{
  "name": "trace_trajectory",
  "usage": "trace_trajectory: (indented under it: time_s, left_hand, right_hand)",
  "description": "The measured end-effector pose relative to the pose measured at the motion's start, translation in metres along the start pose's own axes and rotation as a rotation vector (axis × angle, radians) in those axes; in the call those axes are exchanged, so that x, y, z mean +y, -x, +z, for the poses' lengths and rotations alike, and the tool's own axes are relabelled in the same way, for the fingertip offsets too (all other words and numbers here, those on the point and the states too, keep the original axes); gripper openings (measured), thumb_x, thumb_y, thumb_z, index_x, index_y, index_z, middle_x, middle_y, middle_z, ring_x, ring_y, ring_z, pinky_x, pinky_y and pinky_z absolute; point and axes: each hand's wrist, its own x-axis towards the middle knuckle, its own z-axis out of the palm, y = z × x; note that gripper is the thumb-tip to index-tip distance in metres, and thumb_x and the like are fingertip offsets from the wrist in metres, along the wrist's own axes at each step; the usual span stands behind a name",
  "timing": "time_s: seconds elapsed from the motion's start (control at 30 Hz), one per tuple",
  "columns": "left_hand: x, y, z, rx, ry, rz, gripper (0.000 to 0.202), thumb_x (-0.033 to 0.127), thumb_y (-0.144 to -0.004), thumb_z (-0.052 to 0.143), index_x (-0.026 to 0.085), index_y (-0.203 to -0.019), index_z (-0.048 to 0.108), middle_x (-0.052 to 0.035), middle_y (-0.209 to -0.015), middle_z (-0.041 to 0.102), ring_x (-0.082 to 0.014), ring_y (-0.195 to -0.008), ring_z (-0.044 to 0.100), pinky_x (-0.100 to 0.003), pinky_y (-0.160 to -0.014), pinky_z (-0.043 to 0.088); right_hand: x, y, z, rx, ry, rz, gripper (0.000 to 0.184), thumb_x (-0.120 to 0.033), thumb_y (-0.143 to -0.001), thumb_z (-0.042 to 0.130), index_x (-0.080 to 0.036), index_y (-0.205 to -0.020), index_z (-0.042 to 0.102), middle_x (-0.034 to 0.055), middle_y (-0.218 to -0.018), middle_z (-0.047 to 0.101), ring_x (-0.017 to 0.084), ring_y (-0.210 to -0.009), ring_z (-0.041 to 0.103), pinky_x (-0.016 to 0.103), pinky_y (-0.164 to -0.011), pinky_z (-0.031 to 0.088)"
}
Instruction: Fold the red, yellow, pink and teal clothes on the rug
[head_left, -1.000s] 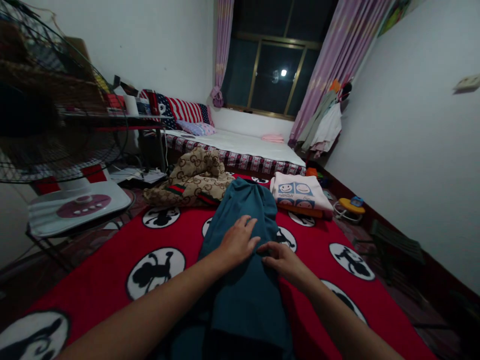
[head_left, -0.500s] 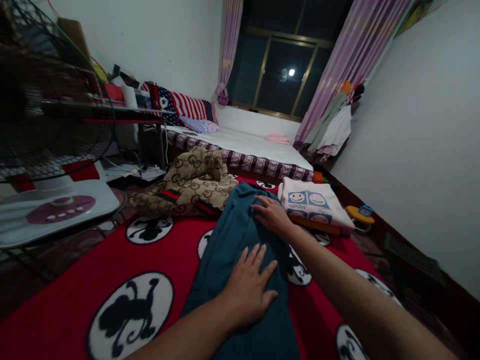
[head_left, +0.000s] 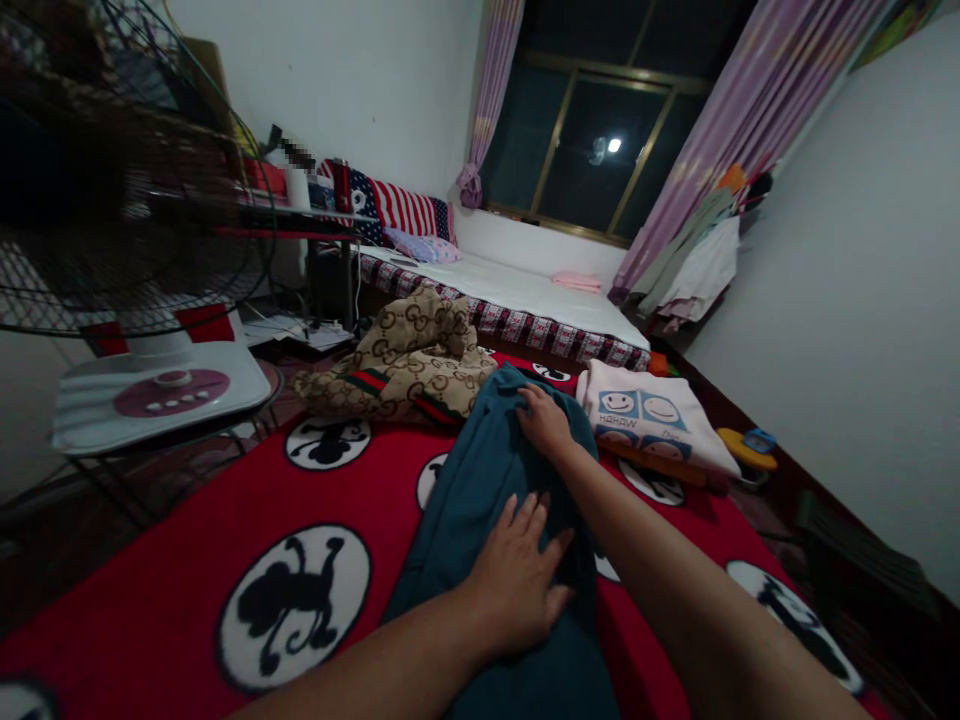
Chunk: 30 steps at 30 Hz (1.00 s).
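Note:
Dark teal trousers (head_left: pixel 465 500) lie lengthwise on a red blanket (head_left: pixel 187 560) printed with dark monkey figures in white circles. My left hand (head_left: pixel 517 580) rests flat on the middle of the trousers, its fingers spread. Farther up, my right hand (head_left: pixel 547 420) is at the far end of the trousers, near what looks like the waistband, with its fingers curled into the cloth. Its thumb is hidden. Left of that end sits a rumpled tan patterned garment (head_left: pixel 420 350) with green-and-red stripes. A folded pale pink garment (head_left: pixel 682 410) with smiling faces lies on the right.
At the left, a fan (head_left: pixel 135 200) stands with its white base (head_left: pixel 247 390) on a stool. Behind the blanket is a bed (head_left: pixel 510 275) under the window. A yellow stool (head_left: pixel 750 452) stands to the right, and clothes (head_left: pixel 697 270) hang by the curtain.
The view has shifted, so the room appears farther right. My right hand's fingers, stretched out before, are now more drawn in on the trousers. My left hand stays flat on them.

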Motion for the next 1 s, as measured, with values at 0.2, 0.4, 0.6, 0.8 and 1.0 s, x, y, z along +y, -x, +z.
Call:
trace_trajectory:
  time_s: [0.2,0.4,0.6,0.8,1.0]
  left_hand:
    - [-0.005,-0.002,0.001,0.039,0.035,0.033,0.059,0.048,-0.088,0.048,0.021,-0.14,0.042,-0.0168,-0.154,0.019,-0.0313,-0.143,0.014,-0.053,-0.115,0.012]
    - [-0.019,-0.006,-0.007,0.116,0.33,0.021,0.04,0.032,-0.082,0.058,0.018,-0.12,0.062,-0.014,-0.143,0.044,-0.0283,-0.134,0.038,-0.049,-0.113,0.023]
    - [-0.041,-0.018,-0.011,0.404,1.009,-0.169,0.027,0.015,-0.082,0.048,0.011,-0.099,0.069,-0.0093,-0.096,0.072,-0.0179,-0.093,0.066,-0.033,-0.092,0.048]
    - [-0.054,0.005,-0.034,0.395,0.896,-0.09,0.027,0.008,-0.078,0.049,0.011,-0.097,0.068,-0.0087,-0.095,0.07,-0.0174,-0.091,0.066,-0.032,-0.087,0.05]
    - [-0.092,0.087,-0.085,0.1,0.106,0.28,0.056,-0.003,-0.074,0.051,0.025,-0.121,0.06,-0.0077,-0.13,0.054,-0.0211,-0.122,0.049,-0.041,-0.105,0.038]
  right_hand:
    - [0.001,0.003,0.033,-0.22,-0.062,-0.045,0.049,-0.039,-0.098,0.028,-0.024,-0.144,0.034,0.0056,-0.153,0.027,0.025,-0.141,0.022,0.05,-0.109,0.026]
    - [-0.003,0.022,0.025,-0.241,-0.093,-0.001,0.049,-0.038,-0.098,0.029,-0.022,-0.145,0.034,0.0096,-0.154,0.024,0.027,-0.142,0.02,0.052,-0.11,0.024]
    - [-0.001,0.106,0.008,-0.197,-0.345,-0.12,0.05,-0.037,-0.095,0.037,-0.023,-0.143,0.036,0.0101,-0.152,0.03,0.024,-0.141,0.024,0.054,-0.111,0.022]
    - [0.003,0.209,-0.033,-0.077,-0.496,-0.381,0.049,-0.021,-0.092,0.039,-0.026,-0.141,0.037,0.0079,-0.15,0.035,0.021,-0.139,0.029,0.05,-0.111,0.029]
    - [0.007,0.277,-0.07,-0.164,-0.416,-0.564,0.069,-0.007,-0.082,0.044,-0.023,-0.147,0.026,0.0092,-0.156,0.017,0.023,-0.143,0.017,0.049,-0.113,0.027]
